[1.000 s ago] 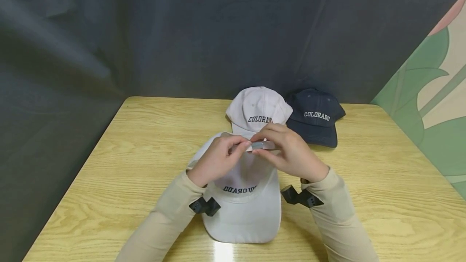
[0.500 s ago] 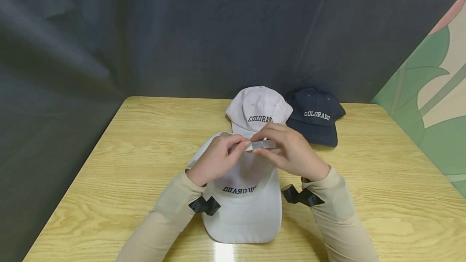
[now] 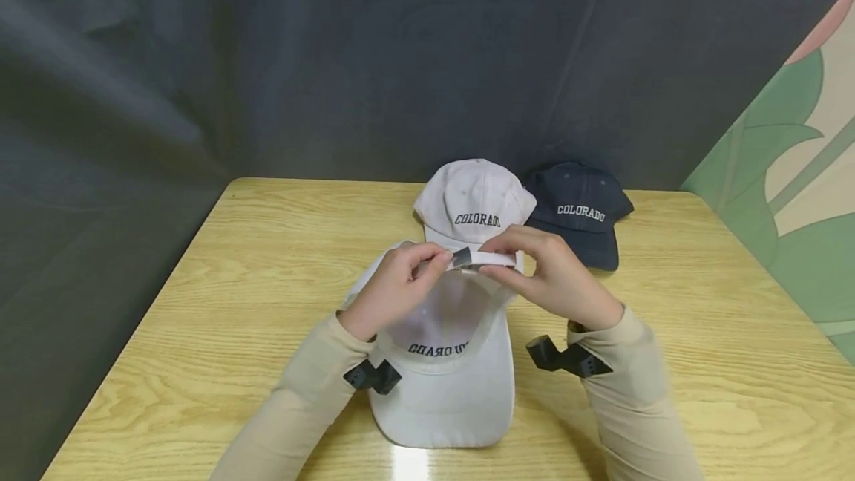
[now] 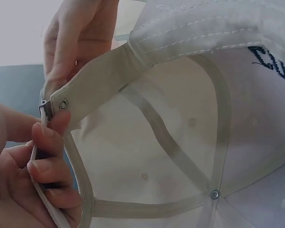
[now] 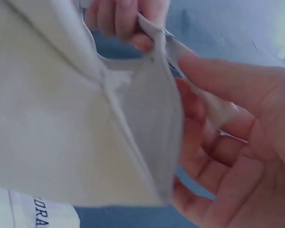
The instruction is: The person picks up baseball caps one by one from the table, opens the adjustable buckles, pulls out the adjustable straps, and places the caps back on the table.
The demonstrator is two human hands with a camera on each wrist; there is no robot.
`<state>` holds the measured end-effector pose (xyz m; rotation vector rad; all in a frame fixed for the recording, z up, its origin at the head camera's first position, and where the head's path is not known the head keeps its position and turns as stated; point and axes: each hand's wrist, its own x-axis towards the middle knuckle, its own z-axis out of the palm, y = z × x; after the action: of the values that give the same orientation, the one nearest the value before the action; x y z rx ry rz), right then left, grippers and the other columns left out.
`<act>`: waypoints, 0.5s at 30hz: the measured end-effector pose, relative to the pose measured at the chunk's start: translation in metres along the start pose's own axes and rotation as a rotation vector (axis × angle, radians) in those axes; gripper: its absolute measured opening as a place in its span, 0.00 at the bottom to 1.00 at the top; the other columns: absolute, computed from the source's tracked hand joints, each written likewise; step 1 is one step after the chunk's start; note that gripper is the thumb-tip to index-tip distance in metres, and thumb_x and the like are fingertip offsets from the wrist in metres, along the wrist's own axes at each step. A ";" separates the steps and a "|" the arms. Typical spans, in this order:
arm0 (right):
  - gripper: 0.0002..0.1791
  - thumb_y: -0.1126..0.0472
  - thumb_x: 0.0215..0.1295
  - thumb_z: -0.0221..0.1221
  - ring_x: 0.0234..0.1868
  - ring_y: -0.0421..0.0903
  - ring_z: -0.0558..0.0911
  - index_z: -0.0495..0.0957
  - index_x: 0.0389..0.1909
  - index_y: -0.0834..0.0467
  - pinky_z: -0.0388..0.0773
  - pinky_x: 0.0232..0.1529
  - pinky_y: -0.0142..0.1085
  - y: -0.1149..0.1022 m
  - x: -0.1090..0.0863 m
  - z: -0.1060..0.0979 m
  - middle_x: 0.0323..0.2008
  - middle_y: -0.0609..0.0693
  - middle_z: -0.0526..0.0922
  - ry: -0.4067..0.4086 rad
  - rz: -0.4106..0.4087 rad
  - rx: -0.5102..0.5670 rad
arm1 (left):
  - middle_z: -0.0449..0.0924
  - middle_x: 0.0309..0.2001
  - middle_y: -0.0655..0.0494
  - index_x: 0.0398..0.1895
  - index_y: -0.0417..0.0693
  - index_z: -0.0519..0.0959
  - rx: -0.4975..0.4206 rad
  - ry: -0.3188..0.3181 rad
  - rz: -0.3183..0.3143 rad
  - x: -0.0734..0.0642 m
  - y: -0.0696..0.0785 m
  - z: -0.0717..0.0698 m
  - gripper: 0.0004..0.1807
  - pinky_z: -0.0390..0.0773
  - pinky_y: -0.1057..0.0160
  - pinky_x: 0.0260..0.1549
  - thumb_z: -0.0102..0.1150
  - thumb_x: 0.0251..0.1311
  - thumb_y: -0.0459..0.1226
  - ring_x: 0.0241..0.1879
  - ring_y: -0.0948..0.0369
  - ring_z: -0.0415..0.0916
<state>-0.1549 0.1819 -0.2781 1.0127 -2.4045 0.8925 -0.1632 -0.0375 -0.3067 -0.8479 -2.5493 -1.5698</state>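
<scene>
A white baseball cap (image 3: 441, 407) lies with its brim toward me and its inside facing up, the COLORADO stitching showing reversed. Both hands are at its back strap (image 3: 494, 259). With thumb and curled fingers, my left hand (image 3: 395, 284) grips the strap on the left; the left wrist view shows those fingers (image 4: 50, 171) around it. A metal buckle (image 4: 46, 109) sits on the strap between the hands, beside a round eyelet (image 4: 63, 104). My right hand (image 3: 559, 279) pinches the strap right of the buckle between thumb and fingers.
Behind the held cap, a second white COLORADO cap (image 3: 476, 195) stands close by, its brim partly hidden. A navy COLORADO cap (image 3: 577, 206) sits to its right. The wooden table (image 3: 267, 266) meets a dark curtain (image 3: 401, 58) at the back.
My right hand has shifted a little to the right, widening the space between the hands. More of the strap and a dark patch at the buckle now show. The left hand has barely moved.
</scene>
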 end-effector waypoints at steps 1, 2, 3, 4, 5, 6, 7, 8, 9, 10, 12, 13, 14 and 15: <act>0.11 0.69 0.49 0.67 0.31 0.34 0.72 0.81 0.35 0.57 0.69 0.36 0.24 -0.001 0.001 0.001 0.28 0.43 0.80 0.005 -0.002 0.002 | 0.65 0.22 0.55 0.37 0.45 0.81 -0.009 -0.006 -0.013 0.000 0.000 0.000 0.12 0.67 0.69 0.21 0.48 0.68 0.40 0.22 0.62 0.63; 0.11 0.69 0.49 0.67 0.32 0.33 0.73 0.81 0.35 0.57 0.70 0.37 0.24 -0.001 0.002 0.002 0.28 0.43 0.81 0.015 -0.004 0.001 | 0.66 0.23 0.55 0.38 0.45 0.81 -0.017 -0.011 -0.026 -0.001 0.001 0.000 0.12 0.67 0.69 0.21 0.47 0.68 0.40 0.23 0.61 0.64; 0.11 0.69 0.49 0.67 0.32 0.34 0.74 0.81 0.35 0.58 0.70 0.37 0.23 -0.002 0.003 0.003 0.30 0.44 0.82 0.031 -0.005 0.003 | 0.68 0.25 0.54 0.39 0.46 0.80 -0.024 -0.014 -0.035 -0.001 0.001 0.000 0.12 0.68 0.69 0.22 0.48 0.68 0.40 0.24 0.61 0.64; 0.12 0.69 0.48 0.67 0.33 0.34 0.76 0.82 0.36 0.58 0.71 0.39 0.23 -0.003 0.003 0.004 0.31 0.46 0.83 0.051 -0.010 0.006 | 0.70 0.28 0.54 0.40 0.47 0.80 -0.028 -0.014 -0.041 -0.001 0.002 0.001 0.12 0.69 0.69 0.24 0.48 0.68 0.41 0.26 0.61 0.65; 0.13 0.70 0.48 0.67 0.34 0.34 0.77 0.82 0.37 0.59 0.71 0.40 0.22 -0.004 0.004 0.005 0.32 0.47 0.84 0.071 -0.015 0.009 | 0.73 0.30 0.54 0.41 0.47 0.80 -0.034 -0.015 -0.038 -0.001 0.003 0.001 0.11 0.69 0.68 0.26 0.48 0.68 0.41 0.29 0.61 0.66; 0.13 0.70 0.47 0.67 0.36 0.35 0.79 0.82 0.37 0.59 0.72 0.42 0.21 -0.004 0.005 0.006 0.33 0.48 0.85 0.087 -0.023 0.012 | 0.76 0.33 0.53 0.42 0.47 0.79 -0.038 -0.014 -0.030 -0.001 0.003 0.001 0.11 0.70 0.68 0.29 0.48 0.68 0.40 0.31 0.62 0.67; 0.14 0.71 0.47 0.68 0.37 0.36 0.80 0.82 0.37 0.60 0.72 0.44 0.21 -0.004 0.005 0.007 0.34 0.49 0.86 0.104 -0.031 0.012 | 0.77 0.34 0.52 0.42 0.47 0.78 -0.043 -0.011 -0.017 -0.001 0.003 0.001 0.10 0.70 0.68 0.30 0.49 0.67 0.40 0.32 0.61 0.68; 0.14 0.71 0.46 0.68 0.38 0.37 0.81 0.82 0.37 0.60 0.72 0.45 0.21 -0.004 0.005 0.007 0.34 0.50 0.86 0.121 -0.039 0.011 | 0.78 0.34 0.52 0.43 0.47 0.77 -0.049 -0.007 -0.001 -0.001 0.004 0.002 0.09 0.71 0.68 0.30 0.50 0.66 0.39 0.32 0.61 0.68; 0.14 0.72 0.46 0.68 0.38 0.37 0.82 0.82 0.37 0.61 0.72 0.45 0.20 -0.004 0.005 0.008 0.34 0.51 0.86 0.136 -0.048 0.011 | 0.78 0.35 0.51 0.43 0.46 0.76 -0.056 -0.002 0.016 -0.001 0.003 0.002 0.08 0.71 0.68 0.31 0.51 0.65 0.38 0.33 0.62 0.69; 0.14 0.73 0.45 0.68 0.38 0.38 0.82 0.82 0.36 0.61 0.72 0.45 0.20 -0.004 0.005 0.008 0.33 0.51 0.86 0.147 -0.057 0.009 | 0.78 0.35 0.51 0.43 0.46 0.75 -0.061 0.005 0.031 -0.001 0.003 0.003 0.08 0.72 0.69 0.32 0.52 0.64 0.37 0.33 0.62 0.70; 0.14 0.73 0.45 0.67 0.37 0.38 0.82 0.82 0.35 0.61 0.72 0.45 0.20 -0.004 0.005 0.009 0.32 0.50 0.86 0.157 -0.063 0.007 | 0.78 0.34 0.50 0.44 0.46 0.74 -0.076 0.020 0.052 -0.001 0.002 0.003 0.09 0.73 0.69 0.32 0.55 0.62 0.35 0.32 0.63 0.72; 0.14 0.74 0.45 0.67 0.37 0.37 0.82 0.82 0.35 0.61 0.72 0.44 0.20 -0.004 0.005 0.009 0.32 0.50 0.86 0.161 -0.061 0.011 | 0.77 0.32 0.50 0.44 0.46 0.74 -0.081 0.028 0.057 -0.001 0.002 0.004 0.09 0.74 0.70 0.31 0.56 0.60 0.35 0.31 0.63 0.72; 0.13 0.74 0.46 0.67 0.37 0.36 0.82 0.82 0.35 0.61 0.72 0.44 0.20 -0.004 0.005 0.009 0.32 0.50 0.86 0.161 -0.058 0.021 | 0.77 0.33 0.51 0.44 0.46 0.74 -0.085 0.033 0.061 -0.001 0.002 0.004 0.10 0.74 0.70 0.31 0.57 0.59 0.34 0.31 0.63 0.73; 0.13 0.75 0.46 0.66 0.37 0.36 0.82 0.82 0.35 0.61 0.73 0.44 0.20 -0.004 0.005 0.009 0.32 0.51 0.86 0.157 -0.054 0.036 | 0.78 0.34 0.51 0.44 0.46 0.74 -0.088 0.035 0.063 -0.001 0.001 0.005 0.11 0.75 0.70 0.32 0.58 0.58 0.34 0.32 0.63 0.73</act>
<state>-0.1561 0.1712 -0.2805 0.9774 -2.2283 0.9625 -0.1606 -0.0333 -0.3084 -0.8914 -2.4211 -1.6744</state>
